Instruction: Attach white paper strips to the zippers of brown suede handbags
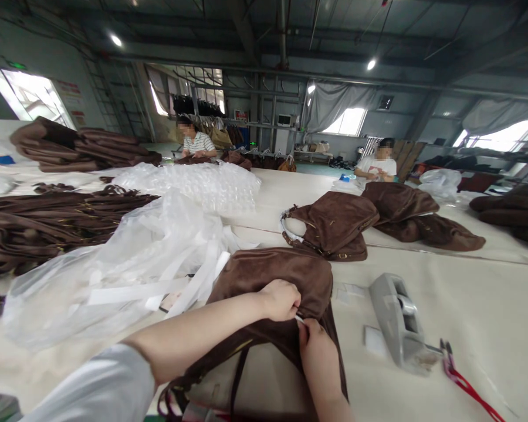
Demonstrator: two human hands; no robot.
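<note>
A brown suede-like bag (pixel 250 272) lies in front of me, its light lining (pixel 268 381) showing at the near side. My left hand (pixel 283 300) reaches across the bag, fingers closed in a pinch. Close beside it, my right hand (pixel 319 346) is also closed, thumb and fingers pressed together. Between the two sets of fingers a thin white strip (pixel 300 319) shows, and both hands grip it near the bag's edge. What kind of strip it is cannot be made out.
A grey tape dispenser (pixel 400 322) and red-handled pliers (pixel 466 384) lie to the right. Clear plastic bags (pixel 158 228) and brown straps (pixel 48 225) spread leftward. Finished-looking brown bags (pixel 341 220) lie beyond. Two people (pixel 198 140) work across the table (pixel 479 305).
</note>
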